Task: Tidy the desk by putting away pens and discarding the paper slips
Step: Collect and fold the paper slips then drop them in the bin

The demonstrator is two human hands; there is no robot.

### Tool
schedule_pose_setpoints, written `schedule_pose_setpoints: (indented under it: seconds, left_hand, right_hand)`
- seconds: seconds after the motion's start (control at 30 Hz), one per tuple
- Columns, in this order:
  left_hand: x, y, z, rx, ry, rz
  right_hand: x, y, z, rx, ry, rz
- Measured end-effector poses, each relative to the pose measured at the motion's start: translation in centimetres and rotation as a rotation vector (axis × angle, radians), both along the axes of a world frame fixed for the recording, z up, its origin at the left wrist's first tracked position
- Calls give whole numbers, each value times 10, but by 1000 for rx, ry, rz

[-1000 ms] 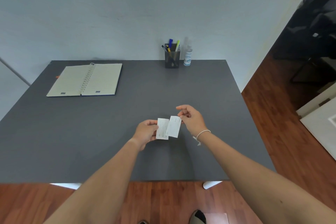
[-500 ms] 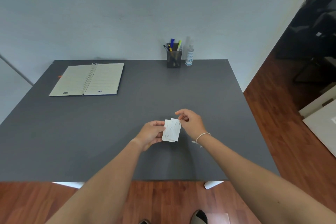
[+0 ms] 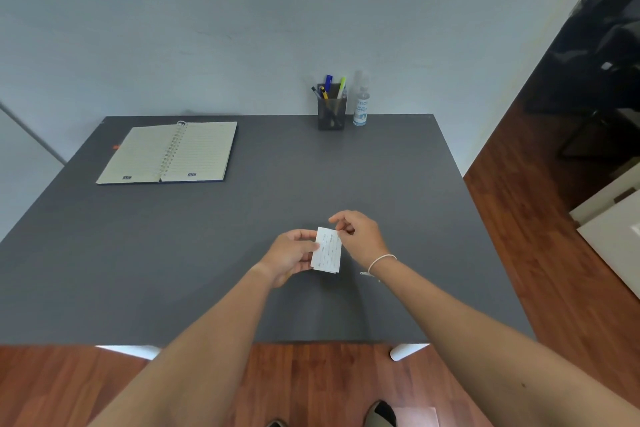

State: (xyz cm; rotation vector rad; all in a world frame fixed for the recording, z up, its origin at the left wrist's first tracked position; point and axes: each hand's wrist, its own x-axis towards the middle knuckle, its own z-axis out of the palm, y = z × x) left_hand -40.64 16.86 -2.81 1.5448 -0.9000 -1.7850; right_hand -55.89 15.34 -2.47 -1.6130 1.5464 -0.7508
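Observation:
Two small white paper slips [image 3: 327, 251] are stacked one over the other above the near middle of the dark grey desk [image 3: 207, 236]. My left hand [image 3: 291, 258] pinches their left edge. My right hand [image 3: 360, 236], with a white band on the wrist, holds the top right corner with its fingertips. At the back of the desk stands a dark pen holder [image 3: 331, 113] with several pens [image 3: 327, 85] sticking out of it.
An open spiral notebook [image 3: 169, 152] lies at the back left. A small clear spray bottle [image 3: 361, 106] stands right of the pen holder, against the wall. Wooden floor runs along the desk's right and near sides; my shoe [image 3: 381, 412] shows below.
The two slips were held side by side a second ago; my hands have come together and the slips now overlap into one stack.

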Motion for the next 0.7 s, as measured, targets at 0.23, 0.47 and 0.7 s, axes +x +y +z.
schedule_pose_setpoints:
  seconds: [0.23, 0.47, 0.7]
  left_hand:
    - [0, 2, 1, -13, -32, 1]
    - [-3, 2, 1, -27, -47, -1]
    - [-11, -3, 0, -46, -50, 25]
  right_hand:
    - [0, 2, -1, 25, -20, -7]
    - [-4, -2, -7, 200, -69, -45]
    - [-12, -6, -5, 256, -186, -169]
